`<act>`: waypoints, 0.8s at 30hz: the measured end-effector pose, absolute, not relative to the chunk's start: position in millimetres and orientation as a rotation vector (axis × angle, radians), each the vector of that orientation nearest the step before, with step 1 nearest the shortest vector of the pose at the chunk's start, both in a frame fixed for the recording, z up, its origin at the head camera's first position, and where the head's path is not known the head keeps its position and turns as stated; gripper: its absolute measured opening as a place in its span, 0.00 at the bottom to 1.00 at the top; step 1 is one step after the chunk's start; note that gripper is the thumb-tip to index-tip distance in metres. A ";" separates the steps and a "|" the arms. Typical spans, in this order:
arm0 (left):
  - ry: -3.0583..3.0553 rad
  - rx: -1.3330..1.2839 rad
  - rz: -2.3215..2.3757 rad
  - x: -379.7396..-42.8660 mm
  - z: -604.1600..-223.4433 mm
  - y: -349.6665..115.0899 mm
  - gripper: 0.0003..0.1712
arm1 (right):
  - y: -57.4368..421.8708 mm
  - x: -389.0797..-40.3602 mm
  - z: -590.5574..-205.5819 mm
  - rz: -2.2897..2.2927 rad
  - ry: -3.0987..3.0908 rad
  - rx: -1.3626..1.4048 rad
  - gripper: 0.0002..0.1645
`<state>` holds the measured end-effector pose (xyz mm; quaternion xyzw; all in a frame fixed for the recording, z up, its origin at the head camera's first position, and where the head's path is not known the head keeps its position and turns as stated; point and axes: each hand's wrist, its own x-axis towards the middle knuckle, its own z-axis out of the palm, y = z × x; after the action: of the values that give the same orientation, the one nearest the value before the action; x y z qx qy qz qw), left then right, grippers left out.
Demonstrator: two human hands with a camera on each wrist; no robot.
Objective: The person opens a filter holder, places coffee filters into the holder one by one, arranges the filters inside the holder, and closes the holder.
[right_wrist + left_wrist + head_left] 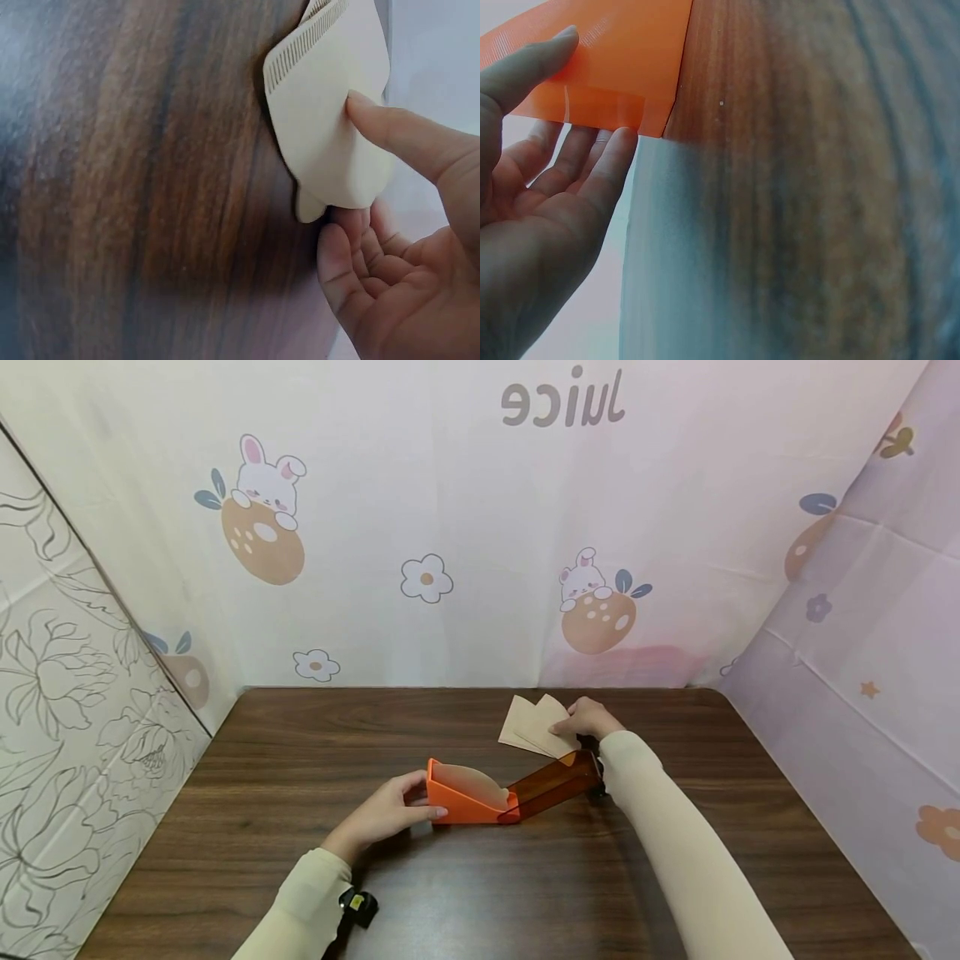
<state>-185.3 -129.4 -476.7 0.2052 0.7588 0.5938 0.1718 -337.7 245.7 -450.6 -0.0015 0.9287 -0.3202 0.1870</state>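
Observation:
An orange filter holder stands on the table with its see-through amber lid swung out to the right. Inside it sits a tan paper coffee filter. My left hand grips the holder's tall left end, thumb on the near side; in the left wrist view the fingers reach under the orange wall. Beyond the lid, overlapping coffee filters lie on the table. My right hand pinches the filters at their right edge. In the right wrist view the thumb presses a filter's face, crimped seam visible.
The dark wood table meets a printed curtain at its back edge. More patterned cloth hangs on the left and right. A small black device is worn at the left wrist.

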 end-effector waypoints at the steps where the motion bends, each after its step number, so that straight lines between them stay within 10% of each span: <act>1: 2.155 0.582 1.683 -185.3 -476.5 -129.5 0.24 | 246.8 -338.3 -451.4 -0.910 2.613 -0.009 0.19; 24: 2.187 0.608 1.656 -185.0 -476.9 -130.2 0.23 | 261.4 -340.7 -458.2 -1.134 2.514 -0.158 0.21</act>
<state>-185.0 -130.2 -476.9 0.2133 0.7677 0.5813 0.1650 -340.7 261.4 -458.2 -0.0563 0.8937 -0.4032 0.1884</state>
